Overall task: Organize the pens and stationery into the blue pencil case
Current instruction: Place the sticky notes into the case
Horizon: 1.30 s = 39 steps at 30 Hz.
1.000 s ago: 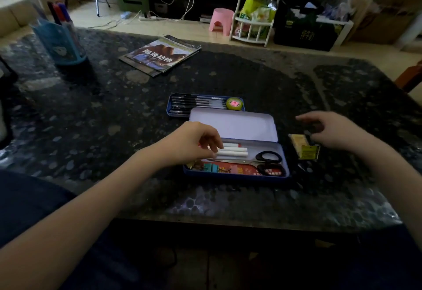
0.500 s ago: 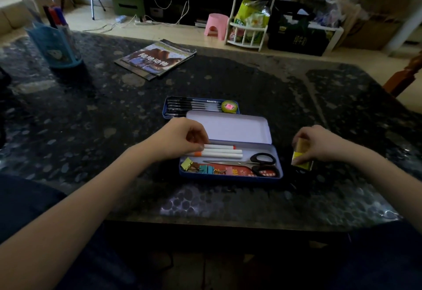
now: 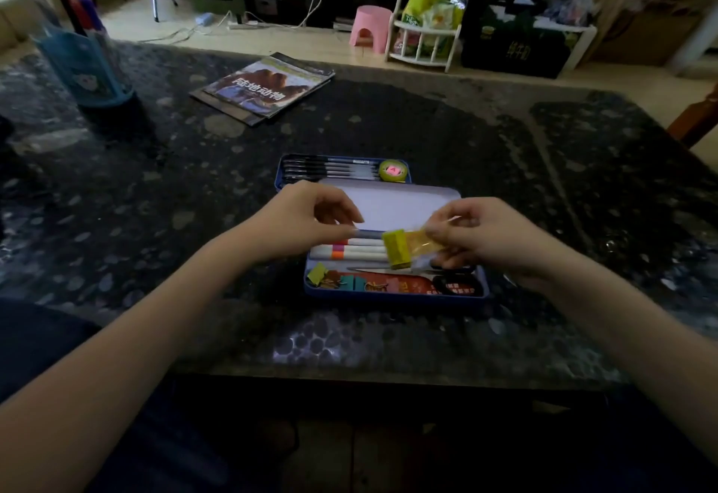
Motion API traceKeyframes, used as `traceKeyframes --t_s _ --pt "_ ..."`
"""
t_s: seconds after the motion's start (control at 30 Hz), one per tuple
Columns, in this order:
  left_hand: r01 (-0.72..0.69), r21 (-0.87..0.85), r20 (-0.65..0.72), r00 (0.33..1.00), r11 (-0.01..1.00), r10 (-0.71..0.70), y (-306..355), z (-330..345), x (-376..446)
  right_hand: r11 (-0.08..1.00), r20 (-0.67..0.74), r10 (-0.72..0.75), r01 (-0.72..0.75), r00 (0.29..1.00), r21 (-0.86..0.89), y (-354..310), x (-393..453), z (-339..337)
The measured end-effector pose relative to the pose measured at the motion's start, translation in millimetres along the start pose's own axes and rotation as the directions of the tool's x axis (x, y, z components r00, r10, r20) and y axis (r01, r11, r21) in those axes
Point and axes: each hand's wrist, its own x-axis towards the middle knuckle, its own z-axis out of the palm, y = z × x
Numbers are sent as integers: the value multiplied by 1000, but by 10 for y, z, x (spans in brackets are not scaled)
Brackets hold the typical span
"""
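The blue pencil case (image 3: 396,296) lies open on the dark table (image 3: 155,220) straight in front of us, its pale lid (image 3: 392,207) folded back. Our right hand (image 3: 481,238) pinches a small yellow packet (image 3: 408,249) by its clear wrapper and holds it just above the case's middle. Our left hand (image 3: 307,220) hovers over the case's left end with curled fingers; whether they pinch anything, we cannot tell.

To place the packet well, we judge it should go down flat in whatever free strip remains, long side parallel to the markers, so the lid can shut later. The left hand can steady the case or nudge the markers aside.

Inside the case, white markers (image 3: 349,251) with pink and orange bands lie along the back wall. In front of them lie scissors (image 3: 447,279), blades pointing left, handles at the right end, partly hidden under our right hand. Coloured binder clips (image 3: 342,282) sit along the front wall on a red card.

Behind the lid lies a second blue tray (image 3: 283,177) with dark pens (image 3: 330,168) in a row and a round yellow-green item (image 3: 393,170) at its right end.
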Motion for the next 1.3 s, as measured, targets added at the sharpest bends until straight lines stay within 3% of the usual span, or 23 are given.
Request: traceKeyframes --t_s 0.2,0.37,0.47,0.57,0.67,1.0,1.17,1.3 --pt "-1 -105 89 996 994 10 89 110 -54 983 38 -9 2 999 183 -15 83 324" --pt "226 -377 145 972 898 -184 90 36 -13 966 -32 22 -13 999 257 45 116 357" --pt "257 -323 116 966 911 -232 65 91 -17 994 -80 -114 113 990 -12 139 119 355" --pt "338 -370 29 935 865 -353 48 139 -13 842 -10 -372 333 928 -424 199 133 336" --pt "335 -314 -50 929 888 -368 23 95 -5 822 112 -385 395 916 -410 246 154 344" --pt "310 53 -105 947 949 -303 9 119 -24 692 185 -446 468 876 -550 336 233 355" --pt "194 267 -41 981 944 -190 40 147 -58 682 208 -437 473 875 -558 350 265 362" --pt "163 325 -15 986 932 -167 2 156 -32 666 211 -440 474 873 -576 361 290 362"
